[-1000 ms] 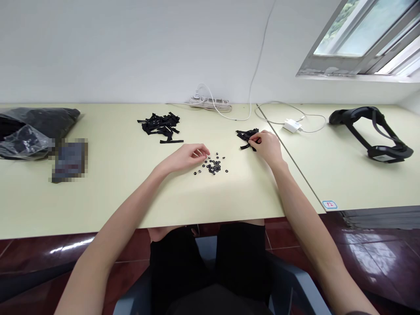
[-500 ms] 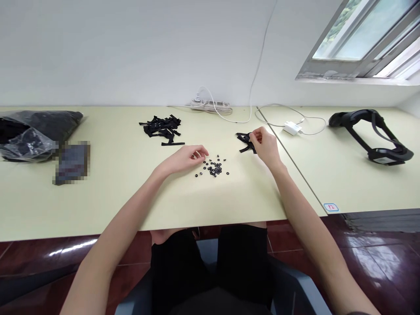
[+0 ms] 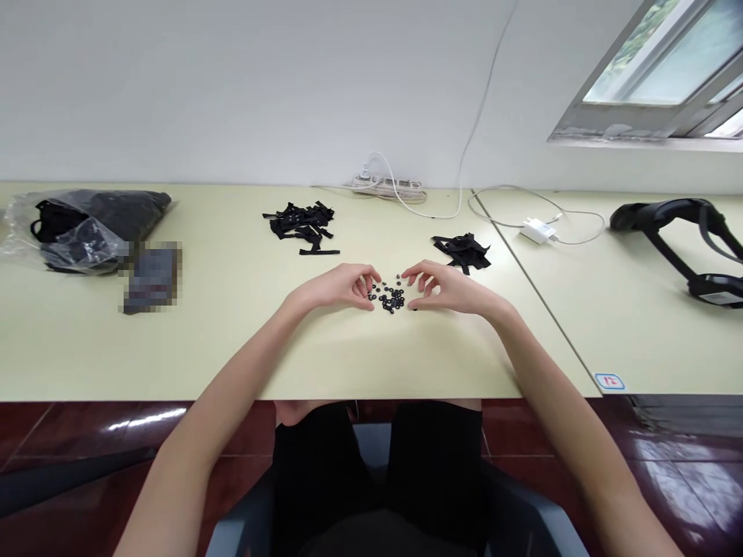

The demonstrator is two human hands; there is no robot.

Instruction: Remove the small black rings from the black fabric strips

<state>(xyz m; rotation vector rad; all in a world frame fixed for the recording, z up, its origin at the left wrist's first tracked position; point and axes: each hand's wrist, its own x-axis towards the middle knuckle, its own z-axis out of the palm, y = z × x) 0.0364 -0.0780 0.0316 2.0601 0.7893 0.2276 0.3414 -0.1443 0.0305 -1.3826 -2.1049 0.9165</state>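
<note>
two hands cupped half-open around small black rings [image 3: 392, 297] on the worktop [image 3: 244, 340]: left hand [image 3: 340, 286] just left, right hand [image 3: 444, 290] just right, fingertips touching, hold unclear. far left of rings, clear plastic bag [image 3: 75, 224] holding black items.

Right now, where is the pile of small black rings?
The small black rings lie mid-table in the head view, between the left hand and right hand.

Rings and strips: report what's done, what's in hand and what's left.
Done: cannot tell; a larger strip pile lies far left, finished or not unclear. In hand: left hand and right hand flank the small black rings, fingertips at the cluster. Left: rings loose, and a smaller strip pile lies untouched.
</note>
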